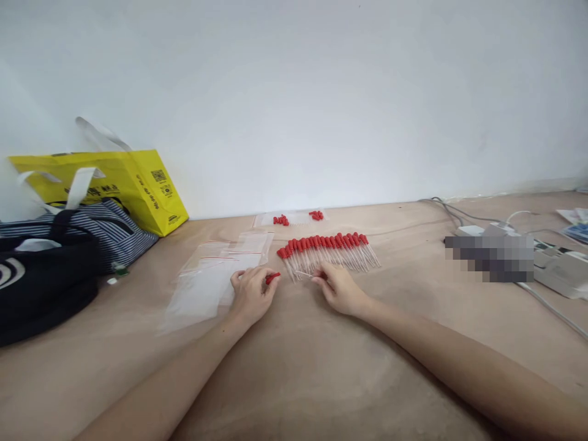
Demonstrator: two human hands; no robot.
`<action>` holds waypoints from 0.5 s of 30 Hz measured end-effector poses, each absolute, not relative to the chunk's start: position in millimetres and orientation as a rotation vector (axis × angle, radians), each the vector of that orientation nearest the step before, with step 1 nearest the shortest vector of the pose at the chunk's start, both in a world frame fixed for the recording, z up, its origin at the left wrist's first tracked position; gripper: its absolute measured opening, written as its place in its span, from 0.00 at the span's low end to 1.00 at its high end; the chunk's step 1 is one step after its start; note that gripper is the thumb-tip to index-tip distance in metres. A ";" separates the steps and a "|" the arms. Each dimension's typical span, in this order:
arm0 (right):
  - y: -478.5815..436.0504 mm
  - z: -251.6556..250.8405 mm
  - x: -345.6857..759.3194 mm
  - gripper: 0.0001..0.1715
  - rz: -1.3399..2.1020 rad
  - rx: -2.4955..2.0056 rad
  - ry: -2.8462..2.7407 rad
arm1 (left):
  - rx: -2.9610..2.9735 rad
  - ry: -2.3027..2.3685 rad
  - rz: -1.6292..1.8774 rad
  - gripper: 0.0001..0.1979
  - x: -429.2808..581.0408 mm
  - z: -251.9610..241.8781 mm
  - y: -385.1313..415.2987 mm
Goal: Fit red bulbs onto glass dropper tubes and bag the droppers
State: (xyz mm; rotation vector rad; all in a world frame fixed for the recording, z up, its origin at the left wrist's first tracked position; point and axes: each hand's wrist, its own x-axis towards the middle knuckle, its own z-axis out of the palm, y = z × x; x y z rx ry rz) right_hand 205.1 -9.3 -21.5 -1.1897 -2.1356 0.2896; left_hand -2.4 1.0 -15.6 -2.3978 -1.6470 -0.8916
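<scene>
A row of several clear droppers with red rubber bulbs (328, 250) lies on the wooden table (294, 367). My left hand (252, 293) pinches the red bulb end of one dropper (272, 277), lying crosswise in front of the row. My right hand (339, 288) holds the clear tip end of the same dropper with curled fingers. A pile of clear zip bags with red seal lines (215, 275) lies flat just left of my left hand.
Farther back lie small bags with loose red bulbs (296, 217). At the left stand a yellow tote bag (124, 184), a striped bag (108, 229) and a black bag (37, 275). At the right are cables and white adapters (558, 269). A white wall stands behind.
</scene>
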 end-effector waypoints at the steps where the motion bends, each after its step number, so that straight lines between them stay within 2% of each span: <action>1: -14.3 -25.4 214.8 0.07 0.334 -1.139 -2.089 | -2.459 -1.601 -0.881 0.07 0.2 -16.0 -2.6; 6: -27.6 -32.8 232.2 0.12 0.330 -1.066 -2.058 | -2.658 -1.399 -0.846 0.08 10.3 -19.9 -13.8; 15: -23.1 -34.0 219.3 0.11 0.222 -1.052 -2.141 | -2.643 -1.311 -0.905 0.09 17.4 -19.9 -13.6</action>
